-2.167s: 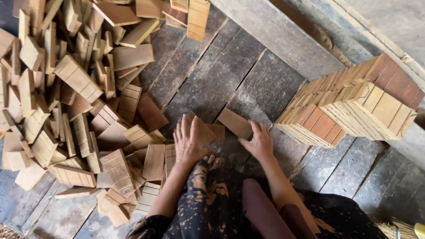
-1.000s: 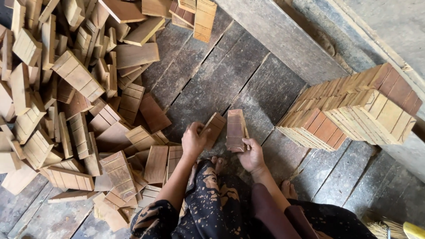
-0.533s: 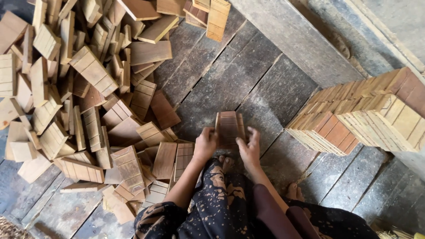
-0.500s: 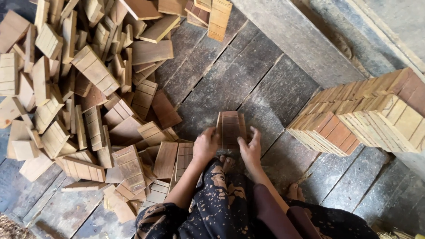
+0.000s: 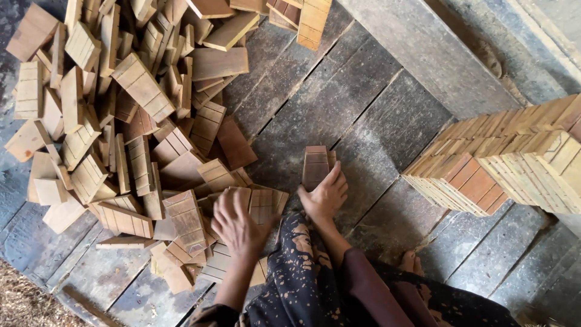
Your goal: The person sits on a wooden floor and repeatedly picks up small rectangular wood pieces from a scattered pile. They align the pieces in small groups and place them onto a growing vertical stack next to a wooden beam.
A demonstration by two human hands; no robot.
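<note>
My right hand (image 5: pixel 325 197) grips a small stack of grooved wooden tiles (image 5: pixel 316 165) standing on edge on the dark plank floor. My left hand (image 5: pixel 237 223) has its fingers spread over loose wooden tiles (image 5: pixel 261 203) at the near edge of a large scattered pile of tiles (image 5: pixel 121 115). It touches them without a clear grip. My patterned dark clothing and knee fill the bottom centre.
A neat stacked block of tiles (image 5: pixel 508 160) rises at the right. The worn plank floor (image 5: pixel 339 97) lies between pile and stack. A concrete ledge (image 5: pixel 436 48) runs along the upper right. Straw shows at the bottom left corner.
Both hands had been pressing the upright stack together. Now my left hand has left it and moved left onto the loose pile, while my right hand stays on the stack.
</note>
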